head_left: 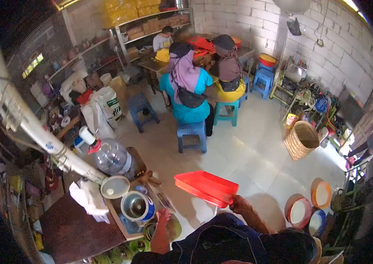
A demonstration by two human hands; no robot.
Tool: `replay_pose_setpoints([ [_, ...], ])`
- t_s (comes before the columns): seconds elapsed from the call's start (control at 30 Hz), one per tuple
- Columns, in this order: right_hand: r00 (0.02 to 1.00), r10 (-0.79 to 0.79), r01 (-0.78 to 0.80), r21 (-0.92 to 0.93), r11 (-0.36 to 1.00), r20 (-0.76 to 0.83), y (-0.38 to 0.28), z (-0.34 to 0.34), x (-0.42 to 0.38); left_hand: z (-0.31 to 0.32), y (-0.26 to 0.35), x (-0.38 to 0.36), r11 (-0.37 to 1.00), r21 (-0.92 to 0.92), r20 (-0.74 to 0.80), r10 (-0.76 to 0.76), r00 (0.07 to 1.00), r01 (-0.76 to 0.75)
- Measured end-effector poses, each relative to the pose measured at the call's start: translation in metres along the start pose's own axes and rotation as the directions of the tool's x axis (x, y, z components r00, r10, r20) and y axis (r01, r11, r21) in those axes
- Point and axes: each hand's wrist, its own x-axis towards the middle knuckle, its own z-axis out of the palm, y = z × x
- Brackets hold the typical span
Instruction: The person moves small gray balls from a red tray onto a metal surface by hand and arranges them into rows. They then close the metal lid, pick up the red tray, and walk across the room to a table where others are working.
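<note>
My right hand grips the near right end of a red plastic tray, shallow with raised sides, held out in front of my body above the floor. No contents show in the tray. My left hand is low on the left, next to a metal pot with a blue and white label on its side. The left fingers are small in view but look loosely apart, with nothing in them. A round pale-lidded container stands beside the pot on the corner of a brown table.
A large clear water bottle with a pump stands left. Several people sit around a worktable on plastic stools, such as a blue stool. A woven basket and several round containers are on the floor at right.
</note>
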Motion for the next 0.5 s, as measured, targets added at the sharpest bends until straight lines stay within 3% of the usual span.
replay_pose_setpoints([
  [0.03, 0.968, -0.234, 0.25, -0.251, 0.935, 0.092, 0.012, -0.053, 0.058, 0.0, 0.03, 0.034, 0.929, 0.281, -0.099, 0.279, 0.955, -0.242],
  [0.07, 0.969, -0.233, 0.247, -0.245, 0.937, 0.087, 0.017, -0.092, 0.106, 0.021, 0.064, 0.041, 0.728, 0.551, -0.111, 0.549, 0.829, -0.408],
  [0.1, 0.968, -0.249, 0.25, -0.297, 0.922, 0.042, 0.015, -0.121, 0.147, 0.04, 0.072, 0.064, 0.729, 0.554, -0.113, 0.544, 0.832, -0.402],
  [0.13, 0.962, -0.272, 0.255, -0.349, 0.902, 0.0, 0.002, -0.134, 0.175, 0.054, 0.082, 0.092, 0.678, 0.702, -0.389, 0.621, 0.68, -0.218],
  [0.17, 0.96, -0.281, 0.262, -0.347, 0.9, -0.005, -0.026, -0.121, 0.171, 0.061, 0.093, 0.123, 0.64, 0.768, -0.58, 0.69, 0.433, 0.008],
  [0.2, 0.996, -0.089, 0.089, 0.087, 0.992, 0.001, -0.058, -0.093, 0.144, 0.026, 0.1, 0.143, 0.64, 0.768, -0.578, 0.686, 0.443, 0.011],
  [0.23, 0.993, 0.079, -0.114, 0.497, 0.86, 0.09, -0.09, -0.074, 0.128, 0.014, 0.116, 0.145, 0.901, 0.389, -0.409, 0.355, 0.841, -0.191],
  [0.27, 0.994, 0.062, -0.098, 0.504, 0.858, 0.087, -0.111, -0.084, 0.151, 0.032, 0.106, 0.138, 0.926, 0.355, -0.492, 0.301, 0.817, -0.128],
  [0.33, 0.99, -0.001, 0.075, 0.506, 0.859, -0.144, -0.128, -0.121, 0.201, 0.036, 0.091, 0.183, 0.947, 0.319, -0.573, 0.22, 0.789, -0.033],
  [0.37, 0.996, -0.047, 0.077, 0.47, 0.879, -0.075, -0.155, -0.122, 0.201, 0.048, 0.114, 0.181, 0.864, 0.311, -0.727, -0.052, 0.685, 0.396],
  [0.4, 0.976, -0.185, 0.216, 0.472, 0.855, -0.111, -0.155, -0.163, 0.251, 0.051, 0.133, 0.203, 0.848, 0.321, -0.727, -0.066, 0.683, 0.423],
  [0.47, 0.867, -0.457, 0.461, -0.027, 0.887, -0.197, -0.199, -0.172, 0.275, 0.055, 0.15, 0.246, 0.854, 0.31, -0.686, -0.104, 0.72, 0.418],
  [0.5, 0.803, -0.538, 0.519, -0.142, 0.843, -0.256, -0.239, -0.176, 0.277, 0.067, 0.154, 0.223, 0.833, 0.308, -0.659, -0.161, 0.734, 0.459],
])
